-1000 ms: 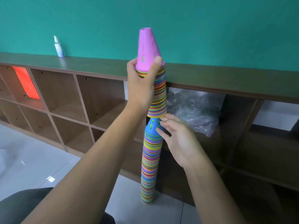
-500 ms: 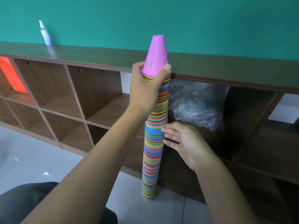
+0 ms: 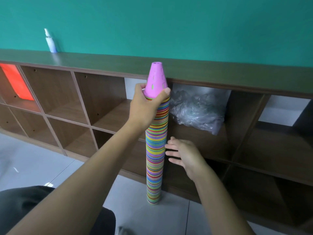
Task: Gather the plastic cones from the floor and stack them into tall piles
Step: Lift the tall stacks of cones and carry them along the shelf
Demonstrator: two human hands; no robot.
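A tall pile of cones (image 3: 156, 150) (pink cone (image 3: 156, 80) on top) stands upright on the floor (image 3: 42, 163) before the shelf unit (image 3: 237, 77). The left hand (image 3: 145, 106) grips its top; the right hand (image 3: 184, 153), fingers straight, hovers just beside its middle.

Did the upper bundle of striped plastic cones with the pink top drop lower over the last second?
Yes. The upper bundle slid down over the floor pile, hiding its blue tip; the pink top cone now sits nearer the shelf top.
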